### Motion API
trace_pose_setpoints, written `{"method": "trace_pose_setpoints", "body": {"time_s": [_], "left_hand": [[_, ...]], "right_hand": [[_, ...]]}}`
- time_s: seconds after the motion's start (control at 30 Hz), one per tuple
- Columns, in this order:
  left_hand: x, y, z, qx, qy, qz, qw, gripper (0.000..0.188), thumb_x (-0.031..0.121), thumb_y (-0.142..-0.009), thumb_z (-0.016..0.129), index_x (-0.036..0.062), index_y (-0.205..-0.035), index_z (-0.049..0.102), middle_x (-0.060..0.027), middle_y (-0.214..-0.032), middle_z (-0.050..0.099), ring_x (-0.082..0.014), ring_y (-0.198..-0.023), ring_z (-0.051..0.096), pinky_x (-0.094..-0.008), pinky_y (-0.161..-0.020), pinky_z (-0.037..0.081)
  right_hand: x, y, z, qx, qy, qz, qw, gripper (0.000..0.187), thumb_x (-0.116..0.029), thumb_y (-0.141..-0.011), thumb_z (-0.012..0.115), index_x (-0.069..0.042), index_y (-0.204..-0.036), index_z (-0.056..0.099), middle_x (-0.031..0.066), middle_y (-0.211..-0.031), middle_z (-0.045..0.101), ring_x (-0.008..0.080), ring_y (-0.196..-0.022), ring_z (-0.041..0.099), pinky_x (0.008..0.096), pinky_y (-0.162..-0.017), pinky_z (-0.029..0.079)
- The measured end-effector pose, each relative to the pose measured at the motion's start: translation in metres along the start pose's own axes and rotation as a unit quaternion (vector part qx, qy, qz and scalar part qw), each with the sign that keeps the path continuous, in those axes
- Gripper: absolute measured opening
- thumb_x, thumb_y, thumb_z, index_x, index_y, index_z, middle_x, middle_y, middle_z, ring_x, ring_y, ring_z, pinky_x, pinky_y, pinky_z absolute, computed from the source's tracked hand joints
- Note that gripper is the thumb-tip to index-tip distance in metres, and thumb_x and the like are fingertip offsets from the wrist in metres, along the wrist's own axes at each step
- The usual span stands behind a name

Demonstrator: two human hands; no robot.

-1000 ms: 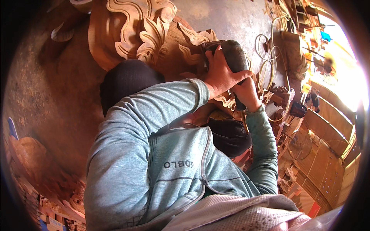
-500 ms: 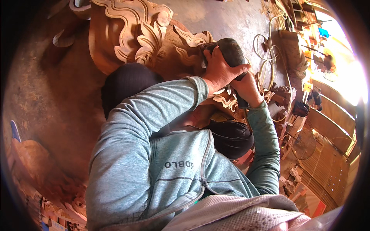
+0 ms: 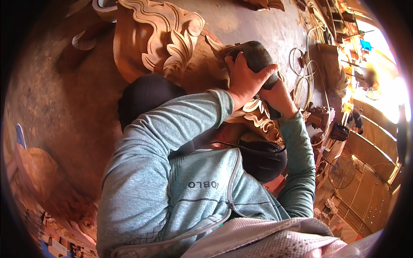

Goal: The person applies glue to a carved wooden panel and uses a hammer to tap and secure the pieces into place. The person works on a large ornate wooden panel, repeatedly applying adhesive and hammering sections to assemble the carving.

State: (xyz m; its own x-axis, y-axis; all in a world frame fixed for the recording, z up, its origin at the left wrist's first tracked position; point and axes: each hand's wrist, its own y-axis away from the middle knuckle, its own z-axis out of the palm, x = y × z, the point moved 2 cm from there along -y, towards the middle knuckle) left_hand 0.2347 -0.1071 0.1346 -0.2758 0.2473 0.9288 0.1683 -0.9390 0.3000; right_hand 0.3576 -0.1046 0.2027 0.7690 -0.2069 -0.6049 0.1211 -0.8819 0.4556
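Observation:
A dark, rounded handheld power tool (image 3: 254, 56) is gripped by both hands. My left hand (image 3: 246, 78) wraps round its body, fingers over the near side and thumb reaching right. Below the thumb, my right hand (image 3: 279, 98) is closed on its lower end, with most of its fingers hidden. The tool is over the right part of a large carved wooden piece (image 3: 159, 32) with curling waves and leaves. Its working end is hidden, so I cannot tell whether it touches the wood. More carved curls (image 3: 261, 120) show beneath my wrists.
My dark-clad knees (image 3: 148, 96) stand either side of the work. A pale cable (image 3: 309, 69) loops across the floor at the right. Beyond it lie wood blocks (image 3: 331, 64) and a round fan (image 3: 342, 172). Another carved piece (image 3: 84, 225) is at lower left.
The carved piece and floor have shifted right and slightly down in the picture. The tool and both hands now sit closer to the carved leaves. Both hands keep their hold.

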Motion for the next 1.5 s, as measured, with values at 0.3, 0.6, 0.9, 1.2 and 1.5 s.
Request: {"method": "trace_pose_setpoints", "body": {"time_s": [0.3, 0.6, 0.9, 1.2, 1.5], "left_hand": [[0.023, -0.023, -0.017, 0.112, -0.109, 0.037, 0.987, 0.108, 0.067, -0.068, 0.077, -0.0129, -0.132, 0.044, -0.0261, -0.134, 0.049, -0.0445, -0.129, 0.036, -0.0576, -0.097, 0.043], [0.017, -0.022, -0.022, 0.049, -0.109, 0.004, 0.993, 0.106, 0.068, -0.068, 0.077, -0.0044, -0.136, 0.041, -0.0192, -0.134, 0.046, -0.0356, -0.131, 0.04, -0.0599, -0.103, 0.035], [0.014, -0.032, -0.013, 0.032, -0.001, 0.039, 0.999, 0.082, 0.059, -0.067, 0.083, -0.0018, -0.115, 0.055, -0.021, -0.114, 0.052, -0.0378, -0.11, 0.054, -0.0465, -0.092, 0.046], [-0.016, -0.001, 0.042, -0.164, 0.068, 0.038, 0.983, 0.069, 0.047, -0.068, 0.088, 0.0053, -0.115, 0.062, -0.0173, -0.112, 0.055, -0.0335, -0.111, 0.051, -0.0417, -0.1, 0.043], [-0.026, -0.025, 0.054, -0.099, 0.089, 0.053, 0.99, 0.061, 0.038, -0.074, 0.088, 0.001, -0.114, 0.063, -0.0129, -0.109, 0.066, -0.0209, -0.097, 0.067, -0.0353, -0.087, 0.054]], "right_hand": [[-0.025, -0.046, -0.004, -0.079, 0.055, 0.05, 0.994, 0.026, -0.023, -0.079, 0.077, 0.001, -0.082, 0.067, 0.0029, -0.064, 0.064, 0.0109, -0.056, 0.061, 0.0276, -0.051, 0.048], [-0.032, -0.038, -0.008, -0.093, 0.081, 0.036, 0.992, 0.032, -0.029, -0.079, 0.08, 0.0, -0.08, 0.067, 0.0026, -0.062, 0.063, 0.0114, -0.053, 0.061, 0.0282, -0.05, 0.047], [-0.036, -0.031, -0.008, -0.032, 0.072, 0.049, 0.996, 0.033, -0.027, -0.078, 0.08, 0.002, -0.091, 0.07, 0.0047, -0.072, 0.068, 0.0096, -0.062, 0.062, 0.0285, -0.054, 0.049], [0.023, 0.028, -0.029, 0.041, 0.019, 0.118, 0.992, 0.033, -0.019, -0.08, 0.079, 0.002, -0.103, 0.068, 0.001, -0.072, 0.065, 0.008, -0.061, 0.059, 0.0276, -0.054, 0.048], [0.029, -0.008, -0.039, 0.024, 0.08, 0.103, 0.991, 0.043, -0.025, -0.078, 0.081, -0.002, -0.111, 0.067, 0.0039, -0.085, 0.07, 0.0104, -0.074, 0.064, 0.0298, -0.064, 0.053]]}}
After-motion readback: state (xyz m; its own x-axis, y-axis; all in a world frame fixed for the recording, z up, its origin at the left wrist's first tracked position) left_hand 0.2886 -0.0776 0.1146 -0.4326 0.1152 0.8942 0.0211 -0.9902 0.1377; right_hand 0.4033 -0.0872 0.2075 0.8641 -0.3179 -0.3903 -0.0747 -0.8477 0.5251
